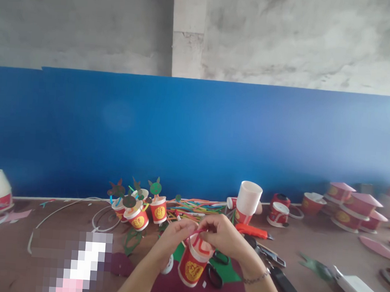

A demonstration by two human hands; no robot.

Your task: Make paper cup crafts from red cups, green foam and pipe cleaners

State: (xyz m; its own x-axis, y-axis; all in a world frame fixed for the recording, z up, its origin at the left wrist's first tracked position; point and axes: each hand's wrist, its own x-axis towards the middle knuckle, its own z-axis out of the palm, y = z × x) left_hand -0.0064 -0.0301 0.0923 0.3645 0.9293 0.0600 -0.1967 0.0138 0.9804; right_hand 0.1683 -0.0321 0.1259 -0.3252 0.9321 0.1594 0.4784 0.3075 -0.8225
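Observation:
A red and white paper cup (193,266) with a yellow emblem sits tilted in front of me, its open top towards my fingers. My left hand (180,231) is at the left of its rim, finger and thumb pinched on a thin red strip (199,231). At the rim's right side my right hand (220,231) is closed too, its fingertips on the same strip. Part of the strip bends down over the cup's mouth. Black-handled scissors (215,276) lie right of the cup on green paper (231,272), with maroon paper (168,291) beneath.
Several cups with animal-head cutouts (155,187) stand left of a heap of coloured straws (197,206). Behind the right hand are a white cup stack (249,196) and an orange utility knife (252,231). Keys (282,281) and pink-topped cups (361,204) are further right. A blue panel (195,137) backs the table.

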